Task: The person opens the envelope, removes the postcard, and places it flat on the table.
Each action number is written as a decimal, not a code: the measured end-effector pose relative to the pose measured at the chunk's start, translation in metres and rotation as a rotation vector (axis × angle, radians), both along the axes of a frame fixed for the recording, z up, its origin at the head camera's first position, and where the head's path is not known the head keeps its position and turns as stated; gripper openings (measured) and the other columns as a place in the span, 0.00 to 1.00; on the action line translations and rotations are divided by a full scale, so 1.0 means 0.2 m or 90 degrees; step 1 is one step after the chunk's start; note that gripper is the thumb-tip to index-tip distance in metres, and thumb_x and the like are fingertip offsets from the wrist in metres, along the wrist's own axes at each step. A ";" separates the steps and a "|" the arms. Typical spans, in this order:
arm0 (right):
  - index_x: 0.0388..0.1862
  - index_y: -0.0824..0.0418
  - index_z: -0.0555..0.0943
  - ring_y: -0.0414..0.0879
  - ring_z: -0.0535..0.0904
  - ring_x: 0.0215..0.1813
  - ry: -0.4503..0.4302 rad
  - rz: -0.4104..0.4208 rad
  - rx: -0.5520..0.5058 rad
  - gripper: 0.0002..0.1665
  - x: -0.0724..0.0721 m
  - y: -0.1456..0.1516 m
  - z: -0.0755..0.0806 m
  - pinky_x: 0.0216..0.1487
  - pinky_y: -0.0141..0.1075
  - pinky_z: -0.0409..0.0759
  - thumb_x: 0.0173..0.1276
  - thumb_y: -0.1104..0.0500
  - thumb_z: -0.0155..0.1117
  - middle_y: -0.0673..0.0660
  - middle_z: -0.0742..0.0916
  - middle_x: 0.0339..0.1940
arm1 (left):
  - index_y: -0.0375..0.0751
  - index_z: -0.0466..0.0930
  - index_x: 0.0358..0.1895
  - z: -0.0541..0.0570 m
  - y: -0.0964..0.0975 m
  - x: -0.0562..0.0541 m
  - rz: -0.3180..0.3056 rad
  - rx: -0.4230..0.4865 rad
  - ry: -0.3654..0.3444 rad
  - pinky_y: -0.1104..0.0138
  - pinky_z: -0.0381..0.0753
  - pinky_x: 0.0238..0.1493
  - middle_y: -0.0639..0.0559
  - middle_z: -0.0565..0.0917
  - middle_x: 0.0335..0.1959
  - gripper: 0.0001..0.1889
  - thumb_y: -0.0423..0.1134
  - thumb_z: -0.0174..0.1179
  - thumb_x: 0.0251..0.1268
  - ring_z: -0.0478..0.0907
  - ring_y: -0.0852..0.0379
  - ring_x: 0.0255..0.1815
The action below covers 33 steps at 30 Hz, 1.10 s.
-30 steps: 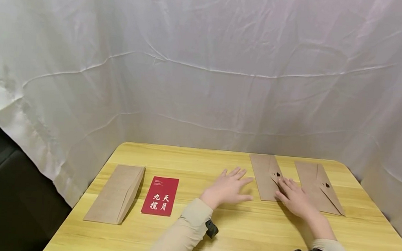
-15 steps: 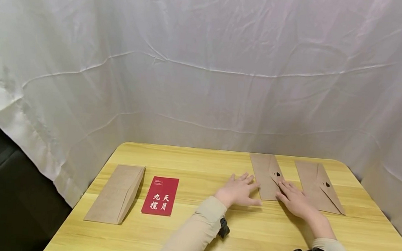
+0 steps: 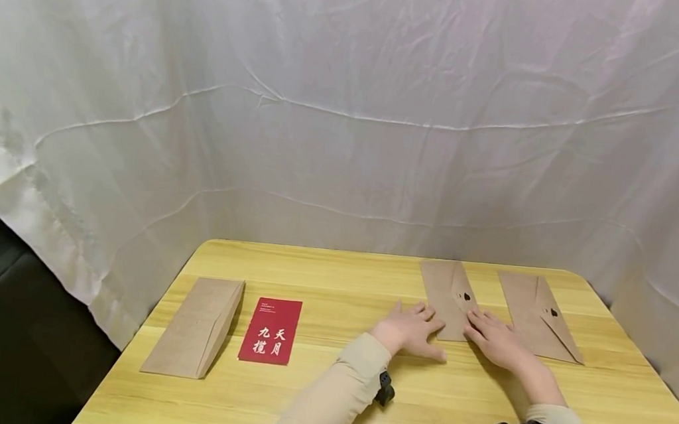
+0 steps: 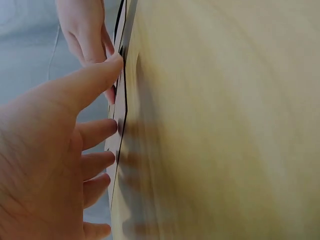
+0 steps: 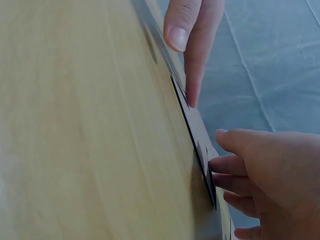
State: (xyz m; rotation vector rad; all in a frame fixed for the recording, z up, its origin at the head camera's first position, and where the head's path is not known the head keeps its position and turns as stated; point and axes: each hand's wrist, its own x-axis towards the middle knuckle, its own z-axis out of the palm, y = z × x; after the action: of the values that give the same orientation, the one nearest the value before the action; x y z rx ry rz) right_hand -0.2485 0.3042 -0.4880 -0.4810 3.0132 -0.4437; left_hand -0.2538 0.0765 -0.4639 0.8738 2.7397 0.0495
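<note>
A brown paper envelope (image 3: 444,287) with a small black print lies flat near the table's back edge, between my two hands. My left hand (image 3: 411,329) is spread palm down at its left edge, fingertips touching it. On its right edge rest the fingertips of my right hand (image 3: 498,341), with the fingers fairly straight. Part of the envelope's right side is hidden beneath those fingers. In the left wrist view my left hand's fingers (image 4: 97,165) meet the envelope (image 4: 120,110) seen edge-on. The right wrist view shows my right hand (image 5: 280,175) reaching the envelope's other side (image 5: 192,125).
A second brown envelope (image 3: 559,339) with a black print lies to the right, close to my right hand. A larger, thicker brown envelope (image 3: 187,326) and a red card with white characters (image 3: 271,320) lie at left. A pale curtain (image 3: 343,159) hangs behind the wooden table (image 3: 324,404).
My left hand has moved right and nearer, coming down onto the envelope's left edge. The envelope has shifted very slightly left. My right hand has stayed nearly still.
</note>
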 end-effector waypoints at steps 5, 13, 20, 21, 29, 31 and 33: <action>0.69 0.68 0.69 0.72 0.63 0.71 0.013 0.008 0.012 0.32 0.00 -0.01 0.01 0.63 0.73 0.59 0.77 0.46 0.48 0.72 0.72 0.69 | 0.72 0.52 0.75 -0.02 0.01 0.01 0.011 -0.007 -0.008 0.50 0.49 0.79 0.63 0.51 0.80 0.39 0.75 0.46 0.61 0.45 0.61 0.81; 0.66 0.68 0.73 0.71 0.67 0.69 0.040 0.030 0.023 0.30 0.01 -0.04 0.02 0.62 0.70 0.64 0.76 0.48 0.51 0.71 0.76 0.67 | 0.67 0.57 0.75 -0.02 -0.02 0.02 0.026 0.019 -0.012 0.52 0.52 0.78 0.61 0.54 0.79 0.38 0.71 0.51 0.61 0.47 0.60 0.81; 0.64 0.68 0.75 0.68 0.71 0.67 0.061 0.046 0.034 0.28 0.03 -0.10 0.02 0.61 0.67 0.67 0.74 0.50 0.55 0.70 0.78 0.64 | 0.65 0.59 0.74 -0.02 -0.07 0.05 0.029 0.024 -0.016 0.55 0.56 0.78 0.60 0.56 0.79 0.37 0.68 0.53 0.63 0.49 0.59 0.81; 0.64 0.68 0.75 0.68 0.72 0.66 0.063 0.050 0.034 0.28 0.04 -0.11 0.02 0.61 0.66 0.68 0.74 0.50 0.55 0.70 0.78 0.64 | 0.64 0.59 0.74 -0.02 -0.07 0.05 0.029 0.025 -0.016 0.56 0.56 0.78 0.59 0.56 0.79 0.36 0.67 0.53 0.64 0.49 0.59 0.80; 0.63 0.68 0.76 0.68 0.73 0.66 0.063 0.072 0.025 0.27 0.06 -0.17 0.04 0.64 0.63 0.68 0.73 0.51 0.56 0.70 0.78 0.64 | 0.60 0.62 0.74 -0.01 -0.15 0.08 0.032 0.046 -0.027 0.55 0.58 0.77 0.56 0.57 0.79 0.34 0.63 0.54 0.65 0.51 0.53 0.80; 0.63 0.69 0.76 0.68 0.72 0.66 0.061 0.078 0.025 0.28 0.07 -0.19 0.05 0.65 0.63 0.68 0.73 0.51 0.56 0.70 0.78 0.64 | 0.60 0.63 0.73 -0.01 -0.17 0.08 0.034 0.048 -0.031 0.56 0.58 0.77 0.56 0.57 0.78 0.34 0.63 0.55 0.65 0.51 0.53 0.80; 0.63 0.68 0.76 0.68 0.72 0.67 0.060 0.082 0.029 0.28 0.08 -0.21 0.05 0.65 0.63 0.67 0.73 0.51 0.57 0.70 0.78 0.64 | 0.60 0.62 0.73 -0.02 -0.18 0.08 0.035 0.044 -0.031 0.56 0.58 0.77 0.56 0.57 0.79 0.34 0.63 0.54 0.66 0.51 0.52 0.80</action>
State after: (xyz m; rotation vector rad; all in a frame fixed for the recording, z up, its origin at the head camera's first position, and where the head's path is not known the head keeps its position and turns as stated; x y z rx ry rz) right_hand -0.2331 0.2623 -0.4773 -0.7058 3.0495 -0.3537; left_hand -0.2380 0.0395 -0.4672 0.8037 2.7312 0.1738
